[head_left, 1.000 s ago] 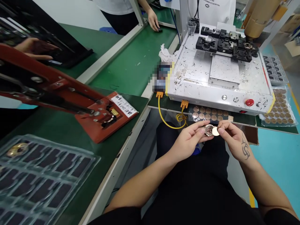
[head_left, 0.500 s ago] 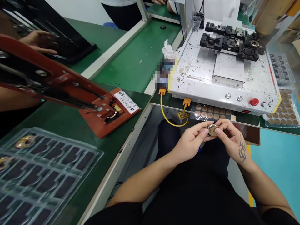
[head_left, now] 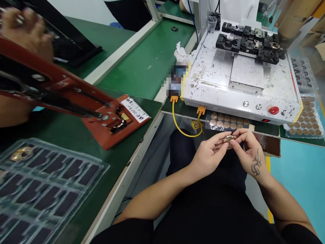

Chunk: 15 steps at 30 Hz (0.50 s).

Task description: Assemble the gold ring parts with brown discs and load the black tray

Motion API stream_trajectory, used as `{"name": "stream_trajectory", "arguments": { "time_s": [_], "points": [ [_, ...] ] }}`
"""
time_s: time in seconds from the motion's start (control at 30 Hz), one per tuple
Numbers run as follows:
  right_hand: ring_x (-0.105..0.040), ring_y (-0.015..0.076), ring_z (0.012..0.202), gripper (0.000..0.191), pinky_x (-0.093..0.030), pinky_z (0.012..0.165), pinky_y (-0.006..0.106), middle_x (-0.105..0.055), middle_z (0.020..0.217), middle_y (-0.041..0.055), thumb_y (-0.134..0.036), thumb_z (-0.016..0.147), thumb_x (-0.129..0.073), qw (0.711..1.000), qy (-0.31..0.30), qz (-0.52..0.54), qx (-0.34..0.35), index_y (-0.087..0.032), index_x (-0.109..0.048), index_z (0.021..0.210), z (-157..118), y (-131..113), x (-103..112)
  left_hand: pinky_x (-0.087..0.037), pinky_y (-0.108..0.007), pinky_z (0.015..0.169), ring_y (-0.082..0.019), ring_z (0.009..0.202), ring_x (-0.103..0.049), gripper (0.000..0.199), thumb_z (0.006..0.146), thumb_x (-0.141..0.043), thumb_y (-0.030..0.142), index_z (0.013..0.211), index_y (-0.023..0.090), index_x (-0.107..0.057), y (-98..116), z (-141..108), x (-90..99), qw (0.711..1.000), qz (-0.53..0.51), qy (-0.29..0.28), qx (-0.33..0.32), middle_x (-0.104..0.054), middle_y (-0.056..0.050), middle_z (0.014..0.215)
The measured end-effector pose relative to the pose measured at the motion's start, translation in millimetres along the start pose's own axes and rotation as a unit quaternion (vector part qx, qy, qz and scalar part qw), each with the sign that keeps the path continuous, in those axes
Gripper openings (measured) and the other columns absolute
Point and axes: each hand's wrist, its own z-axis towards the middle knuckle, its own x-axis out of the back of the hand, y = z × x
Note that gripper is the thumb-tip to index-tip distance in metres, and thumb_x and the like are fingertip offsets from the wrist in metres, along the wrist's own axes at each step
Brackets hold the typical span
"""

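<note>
A: What lies beyond the grip of the left hand (head_left: 208, 152) and the right hand (head_left: 250, 150) on the watch case (head_left: 229, 140)?
B: Just beyond is the first disc sheet (head_left: 226, 118), and farther is the machine (head_left: 220, 93). The fixture blocks (head_left: 250, 44) are on its top, toward the back; the cup (head_left: 211, 24) is at its far left corner.
A: And left of the grip?
B: The press (head_left: 99, 134) stands on the bench (head_left: 119, 156). The tray (head_left: 88, 174) lies farther left.
A: To the right?
B: Beyond the grip, the second disc sheet (head_left: 306, 125) lies beside the machine.
</note>
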Motion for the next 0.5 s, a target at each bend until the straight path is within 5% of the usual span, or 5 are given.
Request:
{"name": "stream_trajectory", "arguments": {
  "time_s": [0.13,0.3,0.4,0.5],
  "points": [
    [-0.065,0.0243,0.099,0.018,-0.059,0.088,0.043,-0.064,0.108,0.007,-0.035,0.103,-0.071,0.997,0.024,-0.062,0.026,-0.026,-0.058,0.094,0.9,6.1,-1.2,-0.06,-0.045,0.117,-0.031,0.129,-0.076,0.042,0.107,-0.067,0.037,0.145,0.019,-0.07,-6.8,0.6,1.6,0.996,0.08,0.011,-0.04,-0.078,-0.013,0.14],
    [-0.065,0.0245,0.1,0.019,-0.059,0.088,0.042,-0.067,0.115,0.0083,-0.032,0.106,-0.068,0.993,-0.039,-0.081,0.077,-0.029,-0.068,0.125,6.6,15.3,2.3,-0.062,-0.04,0.112,-0.028,0.126,-0.078,0.045,0.109,-0.061,0.029,0.153,0.019,-0.061,-1.6,4.2,13.7,0.986,0.15,-0.03,-0.06,-0.078,-0.013,0.139],
    [-0.066,0.025,0.097,0.008,-0.058,0.087,0.043,-0.069,0.109,0.0078,-0.033,0.106,-0.07,0.99,-0.027,-0.084,0.106,-0.029,-0.071,0.112,12.4,8.6,4.2,-0.061,-0.038,0.112,-0.027,0.128,-0.076,0.055,0.11,-0.06,0.026,0.163,0.022,-0.047,9.0,5.7,20.9,0.985,0.154,-0.025,-0.073,-0.077,-0.014,0.14],
    [-0.06,0.0189,0.077,0.012,-0.053,0.071,0.035,-0.065,0.088,0.0029,-0.037,0.105,-0.072,0.997,-0.065,-0.02,0.041,-0.026,-0.069,0.101,17.3,-1.0,2.6,-0.059,-0.038,0.115,-0.026,0.132,-0.074,0.058,0.109,-0.063,0.026,0.163,0.021,-0.044,17.5,5.4,26.0,0.987,0.133,-0.019,-0.084,-0.076,-0.015,0.141]
  ]
}}
